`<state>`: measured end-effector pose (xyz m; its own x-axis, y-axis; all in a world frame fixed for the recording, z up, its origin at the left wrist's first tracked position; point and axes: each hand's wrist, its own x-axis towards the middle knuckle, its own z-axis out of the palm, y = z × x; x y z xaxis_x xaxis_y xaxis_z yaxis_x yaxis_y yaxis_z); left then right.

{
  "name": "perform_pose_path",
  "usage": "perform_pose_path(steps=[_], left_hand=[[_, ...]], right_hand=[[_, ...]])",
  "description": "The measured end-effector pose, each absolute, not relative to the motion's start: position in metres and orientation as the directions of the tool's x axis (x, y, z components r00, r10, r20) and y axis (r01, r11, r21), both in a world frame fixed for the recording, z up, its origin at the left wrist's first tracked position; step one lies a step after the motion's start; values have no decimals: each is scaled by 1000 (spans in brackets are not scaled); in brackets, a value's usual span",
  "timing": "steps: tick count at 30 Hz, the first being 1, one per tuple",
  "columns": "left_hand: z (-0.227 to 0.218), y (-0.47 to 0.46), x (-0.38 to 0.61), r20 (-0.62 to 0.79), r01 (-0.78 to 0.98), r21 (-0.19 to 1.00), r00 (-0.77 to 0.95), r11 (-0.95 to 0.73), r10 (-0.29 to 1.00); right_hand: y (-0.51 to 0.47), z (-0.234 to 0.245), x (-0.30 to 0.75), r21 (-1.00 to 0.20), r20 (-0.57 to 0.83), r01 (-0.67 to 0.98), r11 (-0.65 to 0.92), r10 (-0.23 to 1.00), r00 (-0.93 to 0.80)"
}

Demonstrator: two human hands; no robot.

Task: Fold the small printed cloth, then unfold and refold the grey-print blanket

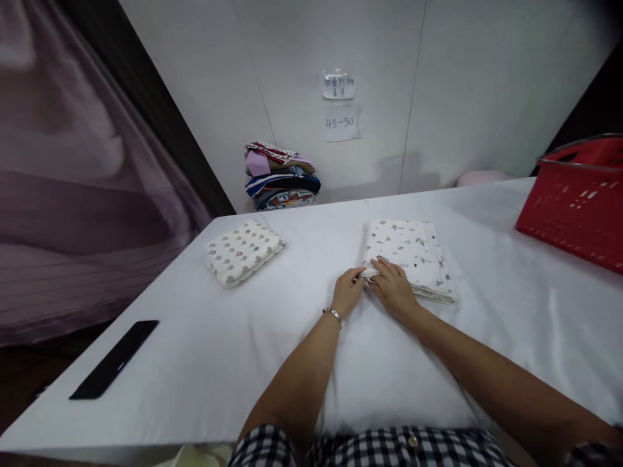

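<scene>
A folded white cloth (406,246) with small grey and tan prints lies flat in several layers on the white-covered table. My left hand (348,288) pinches its near left corner, the fingertips closed on the layered edge. Just beside it, my right hand (393,285) rests on top of the same corner with fingers spread over the fabric. A second folded cloth (244,251), white with rows of grey-green motifs, lies apart to the left; neither hand touches it.
A black flat object (117,360) lies at the table's left side. Behind the table's far edge a stack of folded fabrics (282,176) stands against the wall. A red plastic basket (577,201) sits at the right. A purple curtain (92,175) hangs at the left.
</scene>
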<state>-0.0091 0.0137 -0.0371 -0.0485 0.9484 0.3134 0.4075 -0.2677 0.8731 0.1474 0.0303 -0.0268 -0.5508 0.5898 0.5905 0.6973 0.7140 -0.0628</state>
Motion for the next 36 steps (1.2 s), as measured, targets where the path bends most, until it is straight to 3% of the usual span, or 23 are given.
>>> perform_pose_path(steps=[5, 12, 23, 31, 36], left_hand=[[-34, 11, -8, 297, 437, 866, -61, -242, 953], [-32, 7, -3, 343, 600, 766, -77, -231, 936], [-29, -1, 4, 397, 734, 620, 11, -277, 918], [-28, 3, 4, 366, 783, 579, 0, -227, 931], [-30, 6, 1, 348, 767, 614, -50, -188, 936]], right_hand=[[30, -22, 139, -24, 594, 707, 707, 579, -559], [37, -29, 152, -135, 609, 603, 786, 546, -576], [36, -30, 149, -165, 627, 593, 789, 547, -554], [34, -29, 147, -132, 600, 591, 796, 539, -591], [28, -27, 156, -86, 568, 612, 786, 543, -618]])
